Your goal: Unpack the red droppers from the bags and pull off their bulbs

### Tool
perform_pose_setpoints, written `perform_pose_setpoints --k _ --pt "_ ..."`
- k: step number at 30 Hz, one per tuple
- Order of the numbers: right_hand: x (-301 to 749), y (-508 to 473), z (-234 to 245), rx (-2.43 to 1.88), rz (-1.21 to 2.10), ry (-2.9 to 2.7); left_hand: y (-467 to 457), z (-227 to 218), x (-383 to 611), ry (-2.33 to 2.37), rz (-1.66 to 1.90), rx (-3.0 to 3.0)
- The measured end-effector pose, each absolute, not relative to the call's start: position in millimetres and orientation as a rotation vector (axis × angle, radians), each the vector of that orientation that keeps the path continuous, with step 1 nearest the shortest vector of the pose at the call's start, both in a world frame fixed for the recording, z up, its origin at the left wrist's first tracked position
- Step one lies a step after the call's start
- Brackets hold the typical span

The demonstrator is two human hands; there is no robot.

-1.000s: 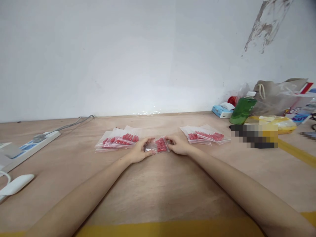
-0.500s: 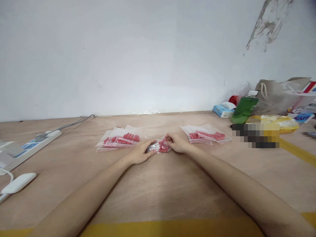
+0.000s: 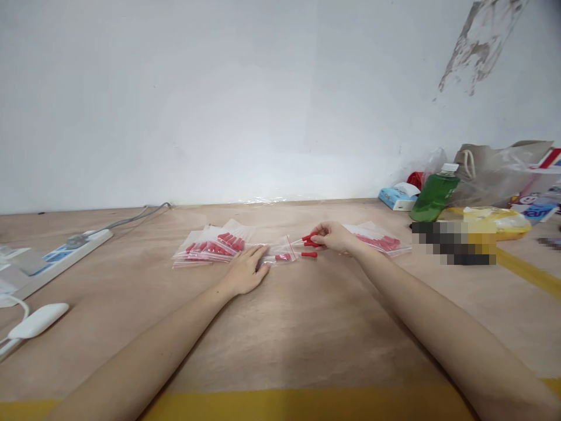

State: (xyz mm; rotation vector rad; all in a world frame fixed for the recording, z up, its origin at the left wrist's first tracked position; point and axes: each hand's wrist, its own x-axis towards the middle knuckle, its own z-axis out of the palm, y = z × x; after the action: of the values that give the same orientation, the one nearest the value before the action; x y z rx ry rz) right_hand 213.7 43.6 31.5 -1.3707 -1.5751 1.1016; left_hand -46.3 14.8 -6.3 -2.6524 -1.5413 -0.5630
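A small clear zip bag (image 3: 280,256) lies flat on the table, one red end still showing inside it near its red-striped mouth. My left hand (image 3: 248,271) rests on the bag's left part, fingers stretched out and thumb apart. Just right of the mouth, my right hand (image 3: 333,237) pinches several droppers (image 3: 310,240) by their red bulbs; their thin clear stems point left toward the bag. Below these, a single red bulb (image 3: 309,254) sits at the bag's opening. Filled bags (image 3: 214,244) with red-ended pieces are fanned out beside my left hand. More filled bags (image 3: 381,240) lie partly behind my right hand.
On the left are a power strip (image 3: 65,257) with a grey cable and a white plug-like device (image 3: 39,320). At the right back stand a green bottle (image 3: 435,194), a tissue pack (image 3: 398,196) and a yellow packet (image 3: 497,222). A wall (image 3: 263,105) closes the far side.
My right hand has moved right, drawing the red-ended droppers out of the bag's mouth. My left hand has shifted slightly left and flattened over the bag.
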Motion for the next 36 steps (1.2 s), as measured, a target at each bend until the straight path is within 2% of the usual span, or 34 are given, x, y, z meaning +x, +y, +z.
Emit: perform_pose_setpoints --k 4,8,12,18,27,36 --pt "228 42 47 -1.438 0.963 -1.57 13 -5 -46 -1.594 -0.537 -2.579" --pt "244 46 53 -1.541 0.473 -1.718 13 -3 -46 -1.678 -0.51 -2.509" --pt "245 46 45 -1.457 0.016 -1.927 13 -1 -46 -1.679 -0.488 -2.489" --pt "220 30 25 -1.531 -0.364 -2.326 17 4 -53 -1.585 -0.439 -2.502" --pt "205 24 7 -1.527 -0.536 -2.52 23 2 -57 -1.568 -0.429 -2.533" --pt "207 23 -4 -1.525 -0.412 -2.195 24 -1 -56 -1.575 -0.476 -2.574"
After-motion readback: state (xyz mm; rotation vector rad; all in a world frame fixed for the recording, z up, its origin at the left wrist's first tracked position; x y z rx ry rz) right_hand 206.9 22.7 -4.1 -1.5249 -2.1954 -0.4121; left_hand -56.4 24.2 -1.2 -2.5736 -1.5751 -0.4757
